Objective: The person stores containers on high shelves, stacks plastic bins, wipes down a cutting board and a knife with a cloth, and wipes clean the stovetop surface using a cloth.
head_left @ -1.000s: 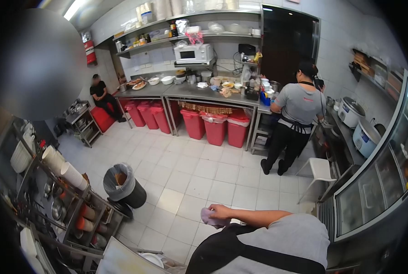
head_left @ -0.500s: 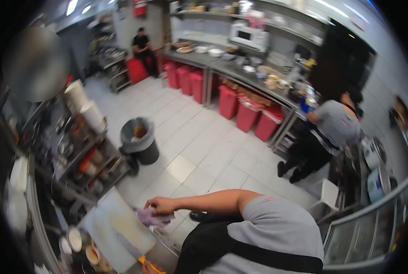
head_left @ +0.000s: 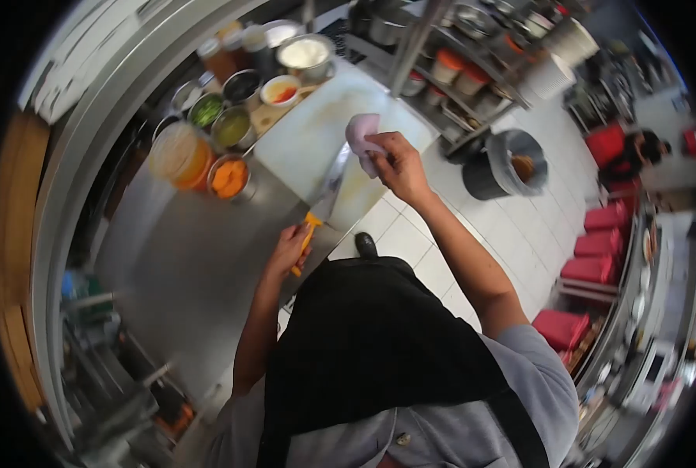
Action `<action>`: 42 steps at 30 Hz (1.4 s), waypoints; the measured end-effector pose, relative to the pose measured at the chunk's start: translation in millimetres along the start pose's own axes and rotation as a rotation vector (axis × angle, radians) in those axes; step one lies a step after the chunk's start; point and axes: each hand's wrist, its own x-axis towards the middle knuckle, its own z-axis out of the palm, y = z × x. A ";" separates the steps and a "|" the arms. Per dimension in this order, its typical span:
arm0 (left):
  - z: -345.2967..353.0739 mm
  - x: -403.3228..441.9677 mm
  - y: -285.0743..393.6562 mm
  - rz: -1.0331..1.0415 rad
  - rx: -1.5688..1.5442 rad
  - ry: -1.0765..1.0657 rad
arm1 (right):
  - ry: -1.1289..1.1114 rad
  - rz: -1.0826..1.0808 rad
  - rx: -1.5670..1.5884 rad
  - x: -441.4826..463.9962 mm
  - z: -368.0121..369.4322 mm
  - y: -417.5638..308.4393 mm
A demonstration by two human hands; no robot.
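My left hand (head_left: 289, 248) is closed around the yellow handle of a long-bladed knife (head_left: 330, 191). Its blade points away from me over a white cutting board (head_left: 293, 152). A pale purple cloth (head_left: 361, 129) is gripped in my right hand (head_left: 398, 168), above the board's right part and close to the knife's tip. Whether cloth and blade touch, I cannot tell. Left of the board stand a container of orange pieces (head_left: 229, 179), a container of chopped greens (head_left: 206, 111) and a bowl with red-orange contents (head_left: 280, 91).
The board lies on a steel counter (head_left: 176, 257). Beyond it rises a metal shelf rack (head_left: 472, 86) with containers. A lined trash bin (head_left: 492, 168) stands on the tiled floor at right, and red bins (head_left: 597, 243) line the far counter. A person (head_left: 636, 152) sits at upper right.
The view has swung from the room on my right to the counter. The whole knife and my left hand now show. My right hand with the cloth is now over the board, nearer the blade.
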 end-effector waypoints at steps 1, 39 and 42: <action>1.4 1.3 -1.9 -0.015 -0.014 0.004 | -0.087 -0.141 -0.084 4.1 17.8 17.2; 55.4 -39.8 17.8 0.341 1.006 0.398 | -0.380 -0.459 -0.230 -70.4 69.4 27.1; 52.1 -34.0 2.2 0.387 1.011 0.402 | -0.408 -0.467 -0.423 -56.8 59.7 36.1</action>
